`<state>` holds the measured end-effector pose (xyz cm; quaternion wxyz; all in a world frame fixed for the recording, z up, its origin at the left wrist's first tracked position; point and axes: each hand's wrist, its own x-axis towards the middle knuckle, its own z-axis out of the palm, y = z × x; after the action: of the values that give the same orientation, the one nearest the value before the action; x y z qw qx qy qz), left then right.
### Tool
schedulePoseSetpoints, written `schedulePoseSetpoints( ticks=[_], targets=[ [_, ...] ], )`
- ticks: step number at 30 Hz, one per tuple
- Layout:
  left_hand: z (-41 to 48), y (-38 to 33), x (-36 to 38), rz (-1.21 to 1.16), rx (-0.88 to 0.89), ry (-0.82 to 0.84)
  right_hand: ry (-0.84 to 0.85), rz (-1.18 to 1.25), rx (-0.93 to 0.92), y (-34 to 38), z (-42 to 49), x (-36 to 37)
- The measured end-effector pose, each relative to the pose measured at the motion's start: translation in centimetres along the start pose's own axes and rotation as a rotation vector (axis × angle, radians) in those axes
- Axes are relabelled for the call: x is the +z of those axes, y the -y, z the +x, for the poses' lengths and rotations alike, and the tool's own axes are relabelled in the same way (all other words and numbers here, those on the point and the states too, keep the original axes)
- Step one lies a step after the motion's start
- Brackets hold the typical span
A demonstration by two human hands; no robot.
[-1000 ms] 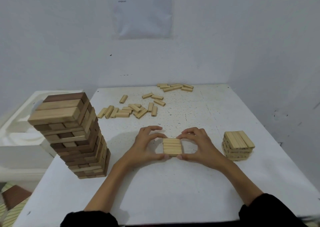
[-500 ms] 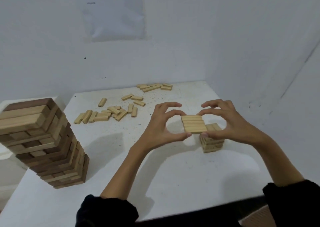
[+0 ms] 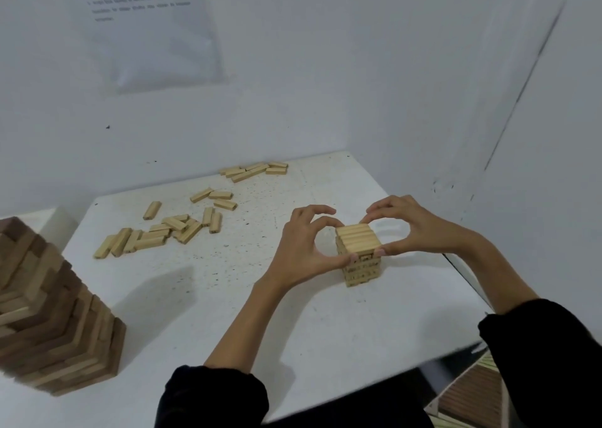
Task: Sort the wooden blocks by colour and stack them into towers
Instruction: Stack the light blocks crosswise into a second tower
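Hands, two, bare, sleeves black [image 3: 215, 395], both at the small light tower [image 3: 362, 272], which stands on the white table [image 3: 293, 336] towards its right edge. Left hand [image 3: 301, 248]: thumb pressed against the near left edge of the top layer of light blocks [image 3: 357, 238], fingers arched above its far side. Right hand [image 3: 415, 228]: thumb on the near right corner of the same layer, forefinger on its far edge, so that the layer is pinched between the two hands. Layer: flat, several blocks side by side, lined up over the tower; whether it already rests fully on the course below cannot be told. Mixed tower [image 3: 55, 323]: tall, dark and light blocks interleaved, at the table's left edge, well apart from the hands. Loose light blocks [image 3: 163, 232]: scattered flat across the far left of the table. Further cluster of light blocks [image 3: 254, 170]: by the far edge, near the wall. Printed sheet [image 3: 146, 26]: fixed to the wall above, text too blurred to read.
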<state>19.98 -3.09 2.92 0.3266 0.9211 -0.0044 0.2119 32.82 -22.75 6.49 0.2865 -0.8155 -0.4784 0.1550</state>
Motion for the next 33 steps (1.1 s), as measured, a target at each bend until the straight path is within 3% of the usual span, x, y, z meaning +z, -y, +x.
schedulePoseSetpoints(
  ticks=[7, 13, 33],
  targets=[
    [-0.4, 0.1, 0.1, 0.033, -0.025, 0.022, 0.04, 0.046, 0.017, -0.7, 0.2, 0.4],
    [-0.7, -0.2, 0.5, -0.114, -0.112, 0.073, 0.139, 0.094, 0.06, -2.0, 0.4, 0.7],
    [-0.4, -0.4, 0.6, -0.148, -0.096, 0.064, -0.003, 0.301, 0.052, -2.0, 0.6, 2.5]
  ],
)
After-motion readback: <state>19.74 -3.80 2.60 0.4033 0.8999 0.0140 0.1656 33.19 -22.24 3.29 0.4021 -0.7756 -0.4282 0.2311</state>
